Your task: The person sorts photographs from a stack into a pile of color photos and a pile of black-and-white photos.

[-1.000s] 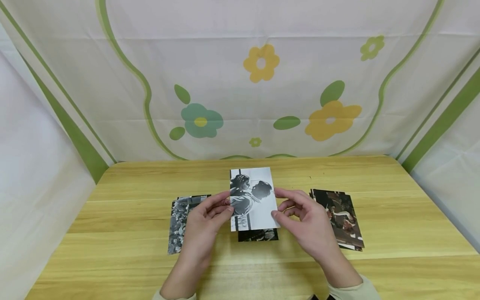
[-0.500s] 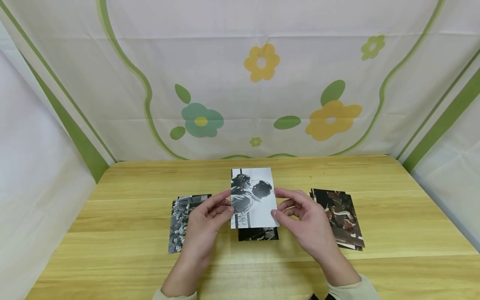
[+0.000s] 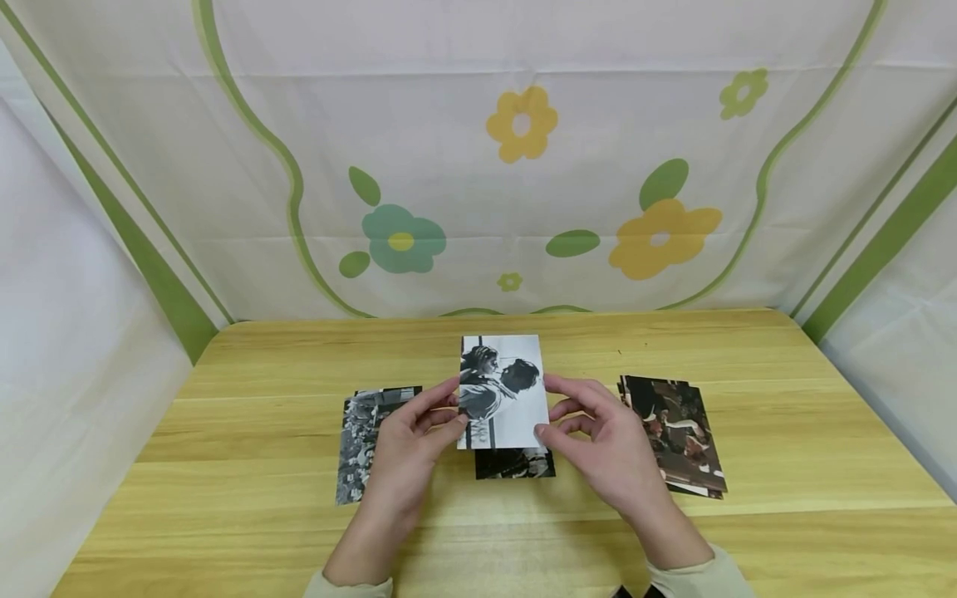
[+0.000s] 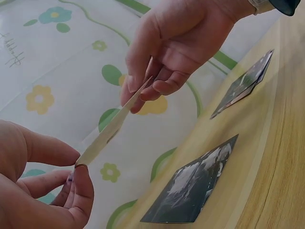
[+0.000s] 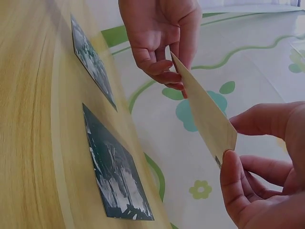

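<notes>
A black-and-white photo card [image 3: 508, 390] showing two people is held up above the table between both hands. My left hand [image 3: 411, 448] pinches its left edge between thumb and fingers. On the opposite edge, my right hand [image 3: 601, 436] pinches it the same way. Beneath it lies a dark photo card [image 3: 516, 465], mostly covered in the head view; the left wrist view shows more of this lower card [image 4: 190, 186]. Both wrist views show a gap between the raised card and the table, and the pale back of the raised card [image 5: 205, 109] faces the right wrist camera.
Left of the hands lies a pile of black-and-white photo cards [image 3: 359, 444], partly behind the left hand. A pile of dark-toned photo cards [image 3: 684, 432] lies on the right. The wooden table [image 3: 247, 465] ends at a white curtain [image 3: 449, 149] printed with flowers.
The raised card's lower edge has risen slightly in the head view, and the card has shifted a little left. Both hands keep their pinch; the piles have not moved.
</notes>
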Motion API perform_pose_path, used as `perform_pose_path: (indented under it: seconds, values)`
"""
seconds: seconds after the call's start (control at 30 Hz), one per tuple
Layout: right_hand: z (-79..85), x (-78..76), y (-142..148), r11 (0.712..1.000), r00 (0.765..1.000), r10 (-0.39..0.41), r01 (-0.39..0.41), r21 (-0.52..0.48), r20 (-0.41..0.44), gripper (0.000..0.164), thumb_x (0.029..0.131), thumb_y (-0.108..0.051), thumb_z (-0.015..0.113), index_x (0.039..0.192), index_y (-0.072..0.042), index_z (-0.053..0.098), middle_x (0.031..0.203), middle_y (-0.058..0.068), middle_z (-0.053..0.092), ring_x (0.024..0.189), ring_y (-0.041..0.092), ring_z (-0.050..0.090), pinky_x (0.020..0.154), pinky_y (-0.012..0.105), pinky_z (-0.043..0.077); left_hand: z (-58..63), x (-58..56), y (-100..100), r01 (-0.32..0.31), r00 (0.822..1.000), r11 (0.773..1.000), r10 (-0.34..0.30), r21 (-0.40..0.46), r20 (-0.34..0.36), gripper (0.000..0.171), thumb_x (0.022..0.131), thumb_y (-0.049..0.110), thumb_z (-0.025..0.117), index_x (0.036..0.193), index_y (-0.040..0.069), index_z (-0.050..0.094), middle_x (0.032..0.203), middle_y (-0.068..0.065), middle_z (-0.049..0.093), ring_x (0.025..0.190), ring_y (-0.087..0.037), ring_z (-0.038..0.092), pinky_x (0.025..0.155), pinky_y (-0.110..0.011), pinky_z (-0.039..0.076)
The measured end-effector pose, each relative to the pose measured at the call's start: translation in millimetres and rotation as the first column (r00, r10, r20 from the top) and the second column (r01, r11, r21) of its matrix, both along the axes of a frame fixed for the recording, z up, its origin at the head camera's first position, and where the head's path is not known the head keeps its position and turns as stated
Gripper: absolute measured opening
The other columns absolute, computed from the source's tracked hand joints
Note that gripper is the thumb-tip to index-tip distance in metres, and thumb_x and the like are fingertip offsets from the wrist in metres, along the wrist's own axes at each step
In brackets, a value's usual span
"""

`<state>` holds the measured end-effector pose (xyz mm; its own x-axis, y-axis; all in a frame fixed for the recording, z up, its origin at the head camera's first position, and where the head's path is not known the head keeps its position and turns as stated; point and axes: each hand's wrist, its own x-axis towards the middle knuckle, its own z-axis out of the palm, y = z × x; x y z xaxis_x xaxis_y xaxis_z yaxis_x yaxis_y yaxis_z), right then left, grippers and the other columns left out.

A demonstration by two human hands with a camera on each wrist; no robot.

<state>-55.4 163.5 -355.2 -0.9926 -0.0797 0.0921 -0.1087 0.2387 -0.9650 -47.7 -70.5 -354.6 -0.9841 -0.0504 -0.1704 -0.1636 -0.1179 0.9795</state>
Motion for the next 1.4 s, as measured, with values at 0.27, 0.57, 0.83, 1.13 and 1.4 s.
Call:
perform_pose_path:
  seconds: [0.27, 0.57, 0.83, 1.13, 1.4]
  values:
    - [2.1, 0.4, -1.4, 1.0, 1.0, 0.007, -0.007, -0.008, -0.003, 0.059, 0.083, 0.005, 0.085, 0.14, -0.006, 0.07, 0.126, 0.014, 0.068, 0.1, 0.013, 0.069, 0.088, 0.022, 0.062, -0.2, -0.5, -0.9, -0.006, 1.0, 1.0, 0.006, -0.002, -0.002, 0.051, 0.095, -0.003, 0.073, 0.145, 0.006, 0.066, 0.132, -0.01, 0.064, 0.111, -0.017, 0.063, 0.091, -0.019, 0.058]
    - [2.0, 0.3, -1.5, 1.0, 1.0, 0.013, -0.013, -0.005, -0.017, 0.06, 0.083, 0.007, 0.084, 0.14, -0.005, 0.07, 0.126, 0.014, 0.067, 0.1, 0.012, 0.069, 0.089, 0.022, 0.062, 1.6, -1.2, -2.2, -0.001, 1.0, 1.0, 0.001, -0.007, -0.002, 0.05, 0.097, -0.001, 0.073, 0.146, 0.006, 0.066, 0.133, -0.009, 0.064, 0.112, -0.016, 0.063, 0.091, -0.019, 0.057]
    - [2.6, 0.9, -5.3, 0.999, 0.999, 0.025, -0.026, -0.033, -0.02, 0.06, 0.084, 0.005, 0.084, 0.14, -0.004, 0.069, 0.127, 0.014, 0.067, 0.102, 0.013, 0.068, 0.089, 0.022, 0.062, 3.7, 0.0, -7.3, -0.005, 1.0, 0.999, 0.005, -0.042, 0.004, 0.048, 0.097, 0.0, 0.073, 0.144, 0.007, 0.067, 0.132, -0.009, 0.065, 0.112, -0.017, 0.063, 0.092, -0.019, 0.057]
    - [1.2, -2.7, -44.6, 0.992, 0.995, 0.102, -0.101, -0.072, 0.014, 0.061, 0.084, 0.004, 0.084, 0.142, -0.006, 0.068, 0.123, 0.016, 0.067, 0.097, 0.022, 0.07, 0.086, 0.027, 0.064, 8.7, 4.6, -49.7, -0.032, 0.997, 0.984, 0.043, -0.177, 0.059, 0.053, 0.095, -0.002, 0.074, 0.146, 0.012, 0.067, 0.132, -0.007, 0.067, 0.113, -0.014, 0.065, 0.092, -0.02, 0.058]
    - [-1.1, -0.1, -90.3, 0.979, 0.98, 0.201, -0.2, -0.023, 0.009, 0.054, 0.088, -0.004, 0.083, 0.14, -0.01, 0.07, 0.122, 0.013, 0.067, 0.09, 0.017, 0.073, 0.083, 0.028, 0.064, 9.6, 24.7, -97.4, -0.113, 0.985, 0.973, 0.136, -0.199, 0.102, 0.059, 0.098, 0.004, 0.075, 0.154, 0.01, 0.058, 0.123, 0.015, 0.069, 0.115, -0.006, 0.063, 0.098, -0.016, 0.055]
